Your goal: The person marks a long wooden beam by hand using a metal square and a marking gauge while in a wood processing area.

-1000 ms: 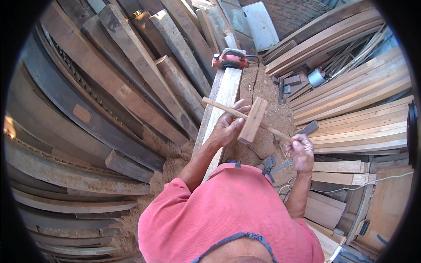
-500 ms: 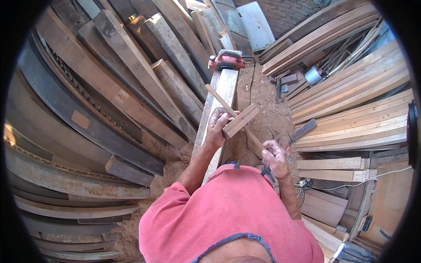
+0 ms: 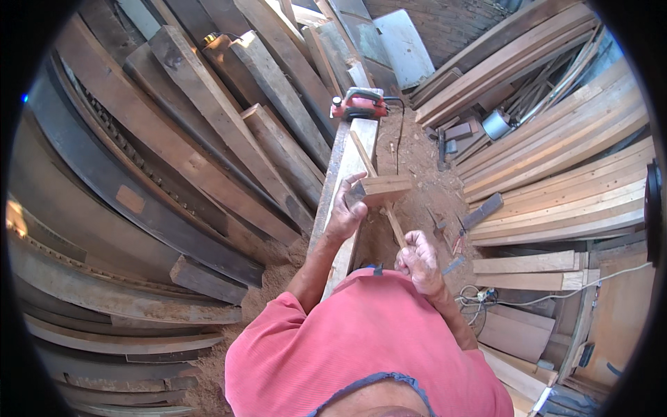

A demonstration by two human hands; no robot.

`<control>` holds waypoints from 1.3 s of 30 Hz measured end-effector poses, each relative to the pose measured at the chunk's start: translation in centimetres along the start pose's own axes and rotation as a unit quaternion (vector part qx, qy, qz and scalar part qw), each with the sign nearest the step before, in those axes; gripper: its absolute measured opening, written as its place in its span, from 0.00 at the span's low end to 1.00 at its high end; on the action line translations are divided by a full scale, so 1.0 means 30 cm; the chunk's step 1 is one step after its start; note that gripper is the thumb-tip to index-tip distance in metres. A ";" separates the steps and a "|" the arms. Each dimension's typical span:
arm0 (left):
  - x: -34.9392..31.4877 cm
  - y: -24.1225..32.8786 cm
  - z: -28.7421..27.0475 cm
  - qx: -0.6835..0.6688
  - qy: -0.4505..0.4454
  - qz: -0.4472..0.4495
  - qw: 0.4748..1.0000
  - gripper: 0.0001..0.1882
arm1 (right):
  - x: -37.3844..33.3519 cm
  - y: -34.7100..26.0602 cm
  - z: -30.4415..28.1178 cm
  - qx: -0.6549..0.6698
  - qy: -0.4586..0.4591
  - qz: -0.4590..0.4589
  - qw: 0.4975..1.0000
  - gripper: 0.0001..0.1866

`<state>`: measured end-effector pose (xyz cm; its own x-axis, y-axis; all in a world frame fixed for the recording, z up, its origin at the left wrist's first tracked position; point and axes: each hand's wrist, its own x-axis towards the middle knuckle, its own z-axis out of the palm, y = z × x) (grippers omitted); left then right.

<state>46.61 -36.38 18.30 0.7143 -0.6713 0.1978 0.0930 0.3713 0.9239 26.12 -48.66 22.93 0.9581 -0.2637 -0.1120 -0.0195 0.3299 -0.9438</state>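
My right hand (image 3: pixel 419 260) is pinched on the lower end of the stick (image 3: pixel 397 226), my left hand (image 3: pixel 345 212) clasps the left end of the wooden block (image 3: pixel 388 186), mid-frame; I'd steady both above the pale plank (image 3: pixel 363 143).

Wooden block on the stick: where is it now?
In the head view, the wooden block is slightly right of centre, beside the left hand and above the right hand, which holds the stick.
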 end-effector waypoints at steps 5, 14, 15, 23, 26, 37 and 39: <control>-0.029 -0.036 0.034 -0.190 0.067 0.006 0.979 0.34 | 0.008 -0.017 0.024 0.036 -0.099 0.053 0.993 0.15; -0.047 -0.206 -0.150 -0.363 0.130 -0.124 0.914 0.30 | 0.048 0.054 -0.136 -0.148 -0.005 0.057 0.987 0.13; -0.055 -0.199 -0.167 -0.361 0.162 -0.139 0.908 0.30 | 0.054 0.102 -0.170 -0.158 0.024 0.069 0.985 0.13; -0.024 -0.196 -0.239 -0.415 0.114 -0.233 0.872 0.31 | -0.057 0.534 -0.464 -0.341 0.168 0.186 0.906 0.14; -0.021 -0.249 -0.273 -0.376 0.144 -0.278 0.872 0.29 | -0.141 0.694 -0.530 -0.356 0.210 0.229 0.882 0.15; -0.127 -0.663 -0.497 -0.296 0.294 -0.367 0.831 0.23 | -0.627 1.344 -0.939 -0.423 0.240 0.194 0.852 0.11; -0.142 -0.691 -0.482 -0.233 0.294 -0.369 0.850 0.20 | -0.590 1.369 -0.951 -0.308 0.301 0.248 0.868 0.11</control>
<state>51.66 -31.94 -6.44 0.5523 -0.4456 -0.7046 0.8336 0.2944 0.4673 0.21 -56.32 -22.71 0.4690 -0.7139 -0.5200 -0.7139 0.0402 -0.6991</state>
